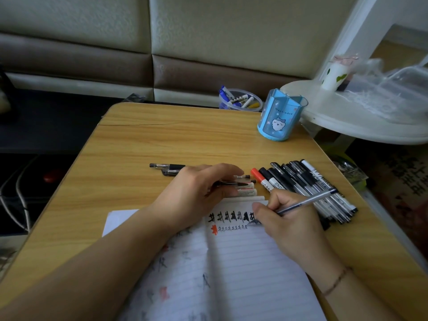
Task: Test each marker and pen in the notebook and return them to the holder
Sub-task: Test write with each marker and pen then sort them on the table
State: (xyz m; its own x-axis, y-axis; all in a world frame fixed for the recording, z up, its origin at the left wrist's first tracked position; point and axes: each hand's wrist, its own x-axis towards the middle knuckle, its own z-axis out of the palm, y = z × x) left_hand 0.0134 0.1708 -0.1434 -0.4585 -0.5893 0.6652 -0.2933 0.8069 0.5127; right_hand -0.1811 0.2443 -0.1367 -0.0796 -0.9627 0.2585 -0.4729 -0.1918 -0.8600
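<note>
Head view showed a blue plastic pen holder (pixel 280 114), segmented and seemingly empty, on the wooden table (pixel 143 140); behind it a clear round tub (pixel 240 103) held several markers. Right hand (pixel 289 218) pinched a blue-capped clear pen (pixel 305 201), tip on the lined notebook (pixel 236 262). Left hand (pixel 196 193) gripped several pens just above the page. Roughly a dozen black pens and markers (pixel 308 188), one red-capped, lay heaped beside it

Dim, flat light overall, brighter at upper right. Soft sheen on the yellow wood-grain tabletop (pixel 162 140) near its far edge. Faint shadows under the forearms. Wide-angle bending at edges. Clear plastic containers on the white round side table (pixel 361 126) look smeared.
</note>
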